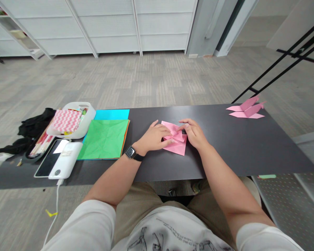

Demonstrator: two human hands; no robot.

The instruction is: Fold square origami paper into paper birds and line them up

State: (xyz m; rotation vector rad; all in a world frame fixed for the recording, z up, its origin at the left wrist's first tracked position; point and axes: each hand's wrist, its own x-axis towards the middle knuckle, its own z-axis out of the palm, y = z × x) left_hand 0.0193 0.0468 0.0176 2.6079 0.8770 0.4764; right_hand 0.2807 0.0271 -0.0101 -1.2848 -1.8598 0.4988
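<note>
A partly folded pink paper (178, 144) lies on the dark table (225, 146) in front of me. My left hand (155, 136), with a black watch on the wrist, lies flat on the paper's left side with its fingers stretched across it. My right hand (194, 133) presses on the paper's right side, its fingertips pinched on a fold near the middle. Both hands touch the same sheet.
A finished pink folded figure (247, 109) sits at the table's far right. Left of my hands lie green (104, 139) and blue (112, 114) sheets, a white tray (80, 130) of patterned paper, a power bank (66, 160), a phone (48, 163), a pen case and black cloth.
</note>
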